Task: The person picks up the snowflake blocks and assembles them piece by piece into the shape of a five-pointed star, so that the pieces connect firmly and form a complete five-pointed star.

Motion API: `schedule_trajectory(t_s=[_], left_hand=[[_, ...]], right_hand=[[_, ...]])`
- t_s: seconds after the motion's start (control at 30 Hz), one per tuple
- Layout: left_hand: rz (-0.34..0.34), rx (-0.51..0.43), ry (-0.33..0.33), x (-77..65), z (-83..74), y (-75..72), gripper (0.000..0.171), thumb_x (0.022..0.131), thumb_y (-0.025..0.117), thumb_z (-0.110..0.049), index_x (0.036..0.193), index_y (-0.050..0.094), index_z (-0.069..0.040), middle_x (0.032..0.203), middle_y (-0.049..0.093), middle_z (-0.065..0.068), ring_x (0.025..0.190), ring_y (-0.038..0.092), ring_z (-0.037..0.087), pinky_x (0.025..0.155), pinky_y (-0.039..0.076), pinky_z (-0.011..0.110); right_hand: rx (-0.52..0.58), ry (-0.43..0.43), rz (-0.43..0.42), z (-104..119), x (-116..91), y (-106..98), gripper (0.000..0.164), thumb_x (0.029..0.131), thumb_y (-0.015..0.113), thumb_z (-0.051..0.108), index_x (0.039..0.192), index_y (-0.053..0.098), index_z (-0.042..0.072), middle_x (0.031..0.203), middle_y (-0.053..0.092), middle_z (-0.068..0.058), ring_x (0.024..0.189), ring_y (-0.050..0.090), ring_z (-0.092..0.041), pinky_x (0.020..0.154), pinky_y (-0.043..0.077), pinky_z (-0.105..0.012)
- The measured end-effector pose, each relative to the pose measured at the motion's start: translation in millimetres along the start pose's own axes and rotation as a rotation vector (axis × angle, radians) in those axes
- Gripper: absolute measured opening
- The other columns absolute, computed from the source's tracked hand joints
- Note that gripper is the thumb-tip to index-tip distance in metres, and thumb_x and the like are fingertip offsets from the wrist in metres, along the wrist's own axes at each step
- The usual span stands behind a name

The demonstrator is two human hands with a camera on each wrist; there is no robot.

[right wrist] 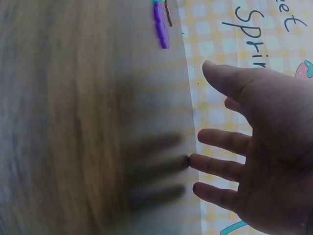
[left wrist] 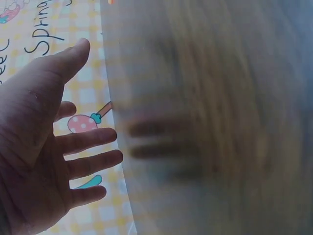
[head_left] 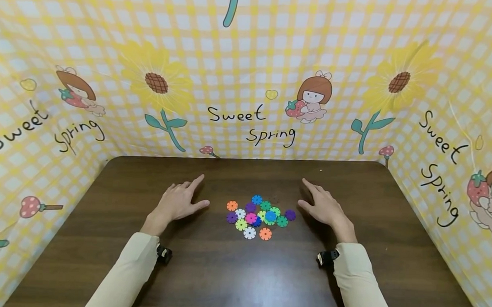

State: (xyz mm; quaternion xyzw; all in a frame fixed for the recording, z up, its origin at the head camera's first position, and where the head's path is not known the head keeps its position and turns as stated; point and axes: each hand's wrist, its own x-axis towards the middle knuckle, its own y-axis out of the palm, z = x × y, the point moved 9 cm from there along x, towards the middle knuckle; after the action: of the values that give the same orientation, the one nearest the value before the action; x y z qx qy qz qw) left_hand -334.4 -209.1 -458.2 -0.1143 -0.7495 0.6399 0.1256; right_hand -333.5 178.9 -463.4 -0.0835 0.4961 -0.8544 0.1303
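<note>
Head view: left hand (head_left: 178, 202) and right hand (head_left: 325, 207) spread wide, gripping nothing, discs (head_left: 261, 215) untouched between them. Left wrist view: fingers (left wrist: 90, 140) splayed. Right wrist view: purple disc (right wrist: 161, 27) beyond thumb (right wrist: 227, 81); rim pinches should suit thin discs.

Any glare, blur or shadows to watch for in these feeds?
Head: glare on the table, below the coloured discs. Left wrist: table blurred, dark streaks opposite the left hand. Right wrist: same blur and streaks by the right hand; shadow or reflection unclear.
</note>
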Motion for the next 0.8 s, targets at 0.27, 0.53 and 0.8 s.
schedule_trajectory(t_s=[0.27,0.53,0.8], left_hand=[[-0.008,-0.073,-0.002,-0.8,-13.0,4.6,0.086,0.092,0.063,-0.059,0.157,0.03,-0.013,0.139,0.052,0.029,0.119,0.054,0.051,0.095,0.044,0.065],[0.0,-0.171,0.004,2.8,-26.6,9.2,0.083,0.09,0.065,-0.059,0.154,0.038,-0.014,0.139,0.052,0.026,0.127,0.048,0.05,0.097,0.042,0.067],[0.057,-0.253,0.012,8.3,-47.6,17.8,0.083,0.088,0.069,-0.059,0.151,0.044,-0.011,0.12,0.056,0.014,0.11,0.054,0.032,0.092,0.047,0.054]], right_hand=[[0.061,-0.058,-0.008,8,2,2,0.066,0.1,0.062,0.032,0.155,0.034,0.008,0.143,0.048,-0.025,0.132,0.042,-0.047,0.104,0.036,-0.064],[0.13,-0.129,0.011,19,5,9,0.05,0.097,0.069,0.024,0.137,0.055,-0.002,0.12,0.062,-0.02,0.109,0.059,-0.036,0.094,0.047,-0.052],[0.192,-0.112,0.069,24,8,16,0.031,0.092,0.075,0.023,0.114,0.069,0.002,0.102,0.066,-0.009,0.092,0.06,-0.023,0.083,0.051,-0.043]])
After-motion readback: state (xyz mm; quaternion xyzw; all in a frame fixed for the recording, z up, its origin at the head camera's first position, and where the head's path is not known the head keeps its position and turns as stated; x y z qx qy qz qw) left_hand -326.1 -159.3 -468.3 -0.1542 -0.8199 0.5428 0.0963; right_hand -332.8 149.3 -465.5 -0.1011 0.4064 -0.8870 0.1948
